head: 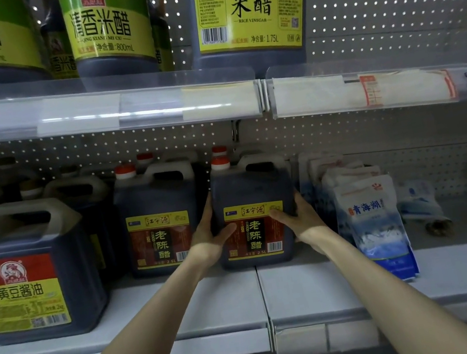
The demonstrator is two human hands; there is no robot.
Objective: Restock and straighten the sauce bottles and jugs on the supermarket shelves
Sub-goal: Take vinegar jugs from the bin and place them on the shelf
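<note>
Hidden behind the dark vinegar jug (252, 192) are the fingers of the left hand (210, 237) and the right hand (297, 217); only the thumbs show, on its label. The jug stands on the shelf (217, 304), back from the front edge. There is a narrow gap to the twin jug (156, 221) at left, and salt bags (370, 215) are close at right. Both palms clasp its sides.

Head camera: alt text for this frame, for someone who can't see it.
The left hand and right hand grip a dark vinegar jug by its sides on a shelf. A matching jug stands to its left, salt bags to its right, green-labelled vinegar bottles above.
</note>
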